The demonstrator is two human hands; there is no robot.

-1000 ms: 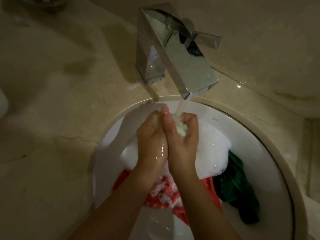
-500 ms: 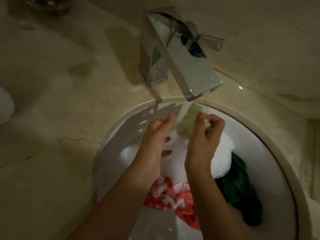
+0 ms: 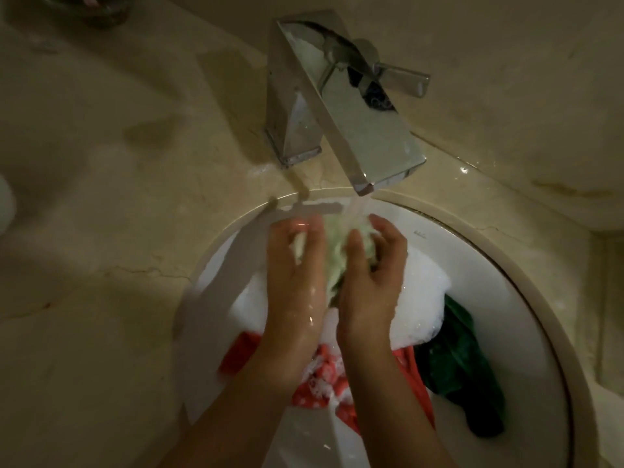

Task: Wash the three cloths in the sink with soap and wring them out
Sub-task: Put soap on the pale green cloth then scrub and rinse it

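A pale green cloth (image 3: 334,251) is bunched between both hands under the running water from the chrome tap (image 3: 368,130). My left hand (image 3: 297,271) grips its left side, with a fold showing between the fingers. My right hand (image 3: 371,275) curls round its right side. Below my wrists a red cloth with white dots (image 3: 324,376) lies in the round white sink (image 3: 506,332), partly under white foam (image 3: 418,298). A dark green cloth (image 3: 462,366) lies crumpled to the right of it.
The sink is set in a beige stone counter (image 3: 118,265) that fills the left side. The tap's lever (image 3: 401,79) points right. A stone wall (image 3: 523,113) rises behind the tap. A white object (image 3: 5,204) shows at the left edge.
The hands had drawn apart under the stream with the pale cloth in the right hand. They have come together again, and both now hold the cloth under the water.
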